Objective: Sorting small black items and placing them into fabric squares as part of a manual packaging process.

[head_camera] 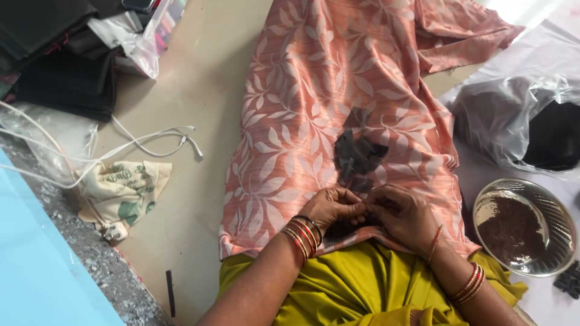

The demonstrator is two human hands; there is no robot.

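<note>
My left hand (333, 206) and my right hand (403, 215) meet over my lap, fingertips pinched together on a small dark piece between them. Both wrists wear red and gold bangles. Just beyond the fingers lies a pile of small dark cloth pieces (357, 156) on a salmon-pink leaf-patterned cloth (302, 108) that covers my outstretched legs. Olive-yellow fabric (356, 284) lies under my forearms.
A round steel bowl (559, 223) holding dark brown powder stands at my right. Behind it lies a clear plastic bag (507, 115) with dark contents. At left are white cables (145, 145), a printed cloth pouch (124, 187), black folded fabric (66, 78) and a plastic bag (142, 36).
</note>
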